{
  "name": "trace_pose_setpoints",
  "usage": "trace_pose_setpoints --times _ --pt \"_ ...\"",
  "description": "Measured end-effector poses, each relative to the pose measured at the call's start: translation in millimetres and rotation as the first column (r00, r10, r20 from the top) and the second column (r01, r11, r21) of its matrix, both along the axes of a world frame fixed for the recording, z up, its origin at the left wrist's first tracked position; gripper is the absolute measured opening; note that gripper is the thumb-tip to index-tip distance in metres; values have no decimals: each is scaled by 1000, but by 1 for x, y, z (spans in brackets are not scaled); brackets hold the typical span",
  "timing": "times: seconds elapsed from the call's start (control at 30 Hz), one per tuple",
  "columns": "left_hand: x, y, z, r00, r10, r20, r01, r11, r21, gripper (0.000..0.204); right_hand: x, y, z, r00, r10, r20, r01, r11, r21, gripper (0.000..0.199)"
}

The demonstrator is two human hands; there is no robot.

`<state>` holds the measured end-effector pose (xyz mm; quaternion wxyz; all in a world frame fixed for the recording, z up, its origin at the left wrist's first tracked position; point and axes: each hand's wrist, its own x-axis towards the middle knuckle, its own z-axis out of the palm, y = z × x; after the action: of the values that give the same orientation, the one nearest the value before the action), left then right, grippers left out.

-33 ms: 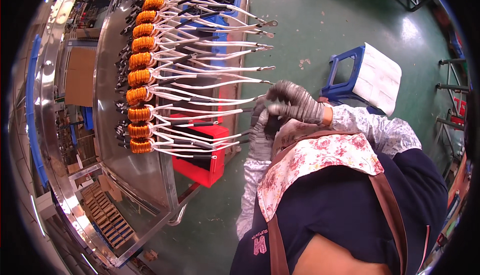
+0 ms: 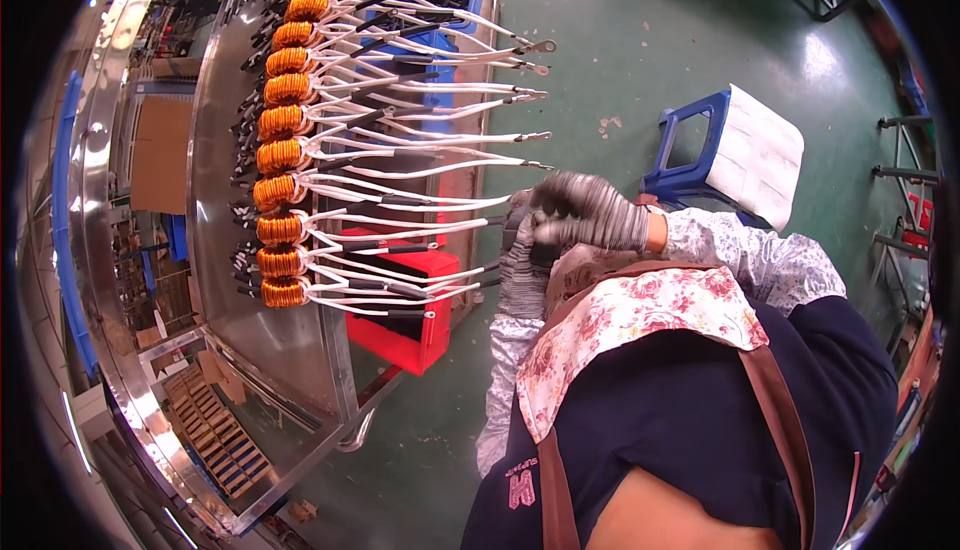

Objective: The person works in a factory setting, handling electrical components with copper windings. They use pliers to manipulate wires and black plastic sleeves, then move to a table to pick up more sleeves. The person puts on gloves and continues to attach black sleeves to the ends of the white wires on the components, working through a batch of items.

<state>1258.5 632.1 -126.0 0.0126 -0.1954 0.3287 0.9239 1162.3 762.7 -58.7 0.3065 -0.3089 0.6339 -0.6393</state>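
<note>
A row of coils (image 2: 280,190) wound with orange wire lies along the bench, their white leads (image 2: 420,155) reaching right past the bench edge. Many leads end in metal ring lugs (image 2: 540,136); some carry black sleeves. Both my hands wear grey striped gloves and meet at the tips of the nearer leads. My left hand (image 2: 522,265) is closed around the end of a white lead. Just above it and to the right, my right hand (image 2: 598,212) has its fingers bent in a pinch against the left fingers. What the right fingertips grip is hidden.
Below the leads a red bin (image 2: 425,325) sits at the bench edge, with blue bins (image 2: 440,35) farther up. A blue stool (image 2: 695,145) with a white cover stands at right. The metal bench (image 2: 270,370) runs along the left; a wooden pallet (image 2: 215,435) lies beyond.
My right fingers have curled in and dropped slightly toward my left hand. My left fingers have shifted a little. The coils and leads lie as before.
</note>
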Motion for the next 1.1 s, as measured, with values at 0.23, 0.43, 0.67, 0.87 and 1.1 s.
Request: trace_pose_setpoints --times 0.23,0.43,0.67,0.87,1.1 --pt "-4 3 21 998 20 -59 -3 962 273 42 6 -9 -30 942 -20 -334 98 971 220 42" --pt "10 5 18 1000 -22 6 23 992 -123 48 9 -4 -20 959 146 -244 -55 938 342 36" --pt "13 -10 19 998 -59 33 62 993 -98 34 -1 0 -15 701 176 691 -168 983 -80 18" --pt "18 -19 -33 995 43 85 -21 970 -242 41 -12 3 -54 472 312 824 48 925 -378 13" --pt "13 -46 -41 998 58 27 -62 971 233 23 -9 15 -42 702 133 699 -65 990 -124 41"
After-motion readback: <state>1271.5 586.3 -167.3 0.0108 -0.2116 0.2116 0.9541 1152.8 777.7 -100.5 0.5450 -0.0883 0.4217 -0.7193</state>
